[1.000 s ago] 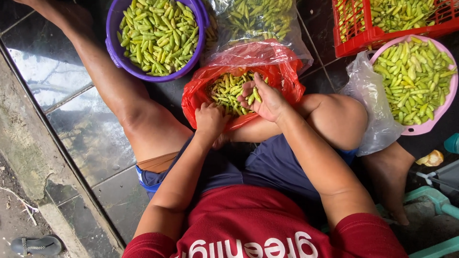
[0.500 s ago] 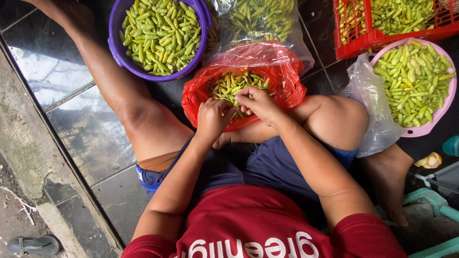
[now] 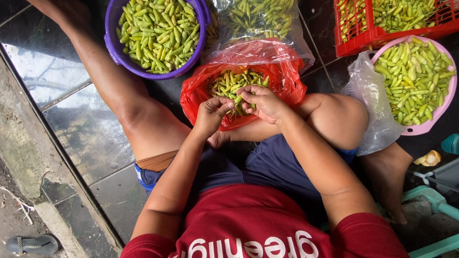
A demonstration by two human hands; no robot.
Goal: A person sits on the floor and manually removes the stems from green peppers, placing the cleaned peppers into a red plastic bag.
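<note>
I sit on a tiled floor with a red plastic bag (image 3: pixel 193 91) of green chilli peppers (image 3: pixel 227 82) between my legs. My left hand (image 3: pixel 210 114) and my right hand (image 3: pixel 262 102) meet over the bag's near side. Together they pinch one green chilli (image 3: pixel 238 98) between the fingertips, the right hand curled over its upper part, the left thumb and fingers at its lower end. Part of the chilli is hidden by the fingers.
A purple bowl (image 3: pixel 123 57) of green chillies stands at the far left by my left leg. A clear bag of chillies (image 3: pixel 258 19) lies beyond the red bag. A red crate (image 3: pixel 363 40) and a pink basin (image 3: pixel 430 125) with chillies are at the right. A sandal (image 3: pixel 31 244) lies bottom left.
My right hand has drawn back from deep in the red bag to its near edge. Both hands have come together on one chilli.
</note>
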